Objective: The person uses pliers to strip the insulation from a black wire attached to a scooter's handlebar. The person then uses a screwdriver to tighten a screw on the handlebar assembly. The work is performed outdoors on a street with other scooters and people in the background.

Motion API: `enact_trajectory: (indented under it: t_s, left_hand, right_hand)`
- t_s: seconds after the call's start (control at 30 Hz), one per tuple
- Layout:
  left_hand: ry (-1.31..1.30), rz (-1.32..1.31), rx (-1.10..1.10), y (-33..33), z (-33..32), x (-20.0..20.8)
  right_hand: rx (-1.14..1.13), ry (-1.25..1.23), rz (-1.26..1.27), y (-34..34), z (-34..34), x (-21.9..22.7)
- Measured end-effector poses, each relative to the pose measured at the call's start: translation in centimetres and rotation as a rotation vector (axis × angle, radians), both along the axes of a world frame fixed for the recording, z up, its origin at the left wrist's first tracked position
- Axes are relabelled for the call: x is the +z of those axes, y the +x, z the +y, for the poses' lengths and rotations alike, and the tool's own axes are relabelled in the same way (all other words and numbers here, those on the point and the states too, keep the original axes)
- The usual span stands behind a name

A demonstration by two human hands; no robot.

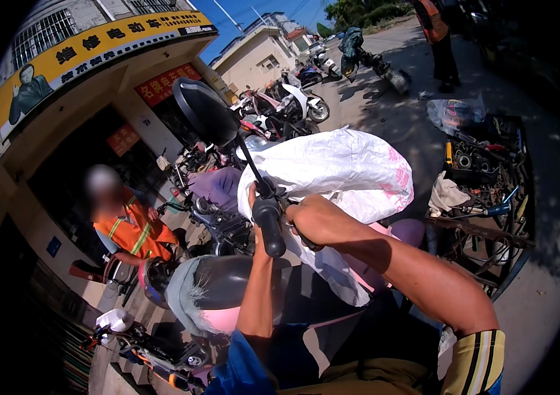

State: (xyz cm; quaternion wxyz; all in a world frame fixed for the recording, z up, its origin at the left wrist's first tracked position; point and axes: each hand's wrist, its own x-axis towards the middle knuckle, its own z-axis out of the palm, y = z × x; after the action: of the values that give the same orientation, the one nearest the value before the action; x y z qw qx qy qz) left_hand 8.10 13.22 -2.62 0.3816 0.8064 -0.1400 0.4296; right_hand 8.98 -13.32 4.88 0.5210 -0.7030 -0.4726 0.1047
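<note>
A black handlebar grip (268, 230) of a pink scooter stands in front of me, with a round black mirror (205, 110) on a stalk above it. My left hand (254, 209) is behind the grip, mostly hidden by it; only part of a finger and the wrist show. Just right of the grip, my right hand (311, 218) is closed around something with a dark end showing under the fingers; its kind is not clear. A white woven sack (339, 164) with pink print drapes over the scooter's front, beyond both hands. The scooter's dark seat (224, 282) lies at lower left, partly under grey-blue cloth.
At right, a tray of tools (484, 171) holds metal parts, a rag (448, 196) and a clear plastic bag (457, 113). A person in an orange vest (138, 230) sits at left. Parked scooters (293, 105) line the shopfront. Another person (434, 39) stands far right.
</note>
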Motion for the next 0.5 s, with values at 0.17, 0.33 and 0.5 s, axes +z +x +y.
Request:
enact_trajectory:
  t_s: [0.17,0.33,0.5]
  left_hand:
    - [0.037,-0.009,0.003,0.3,-0.1,-0.3]
    - [-0.019,-0.066,0.015,1.1,-0.9,0.1]
    - [-0.255,0.05,-0.126,-0.3,-1.7,0.3]
  right_hand:
    - [0.024,0.036,-0.04,0.6,1.0,0.3]
    - [0.061,-0.05,-0.017,0.6,1.2,0.9]
    - [0.099,-0.042,0.067,-0.3,1.5,0.6]
